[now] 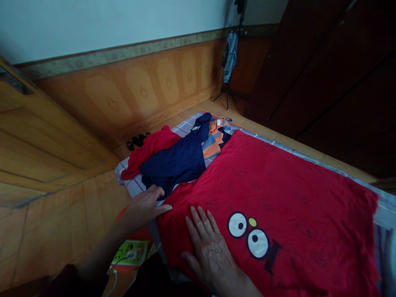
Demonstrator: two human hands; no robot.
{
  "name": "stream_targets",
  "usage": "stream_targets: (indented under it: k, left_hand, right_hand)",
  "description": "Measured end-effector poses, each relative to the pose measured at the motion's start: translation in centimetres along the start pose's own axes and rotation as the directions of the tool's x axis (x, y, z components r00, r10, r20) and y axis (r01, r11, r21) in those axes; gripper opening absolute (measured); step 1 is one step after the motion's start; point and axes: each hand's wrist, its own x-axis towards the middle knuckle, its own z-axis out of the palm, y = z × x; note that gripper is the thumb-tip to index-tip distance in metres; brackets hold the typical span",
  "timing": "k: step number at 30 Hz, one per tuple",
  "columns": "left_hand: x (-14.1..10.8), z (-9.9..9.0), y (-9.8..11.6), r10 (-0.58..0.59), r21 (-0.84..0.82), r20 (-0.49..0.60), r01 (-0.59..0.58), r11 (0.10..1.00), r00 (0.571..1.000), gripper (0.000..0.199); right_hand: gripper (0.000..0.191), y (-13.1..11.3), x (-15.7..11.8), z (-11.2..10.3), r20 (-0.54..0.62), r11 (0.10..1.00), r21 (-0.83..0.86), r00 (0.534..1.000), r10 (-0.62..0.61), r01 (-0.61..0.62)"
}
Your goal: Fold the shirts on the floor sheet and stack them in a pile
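I'm resting my right hand (210, 258) flat on a red cotton T-shirt with a cartoon-eyes print (278, 181), fingers spread, gripping nothing. My left hand (144, 208) is open too, fingertips lying at the shirt's left edge. The shirt is lying spread on a grey checked floor mat (131, 184), near a crumpled navy-and-orange garment (176, 161) and a bunched red cloth (148, 150). I'm keeping both palms low and flat so the cloth isn't dragging.
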Motion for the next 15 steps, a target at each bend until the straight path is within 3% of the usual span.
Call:
stream_targets:
  k: [6,10,15]
  left_hand:
    - [-0.5,0.7,0.9,0.012,0.080,0.052,-0.016,0.997,0.999,0.015]
    - [-0.9,0.9,0.8,-0.025,0.063,-0.001,0.025,0.998,1.000,0.025]
    - [-1.4,1.0,0.7,-0.097,0.133,0.097,0.084,0.988,0.990,0.024]
  right_hand:
    - [0.068,0.2,0.3,-0.4,0.041,1.000,0.023,0.999,-0.014,0.013]
    - [0.068,0.3,0.1,-0.2,0.034,1.000,0.015,0.999,-0.010,0.010]
    - [0.070,0.3,0.1,0.0,-0.003,1.000,-0.008,1.000,-0.020,0.020]
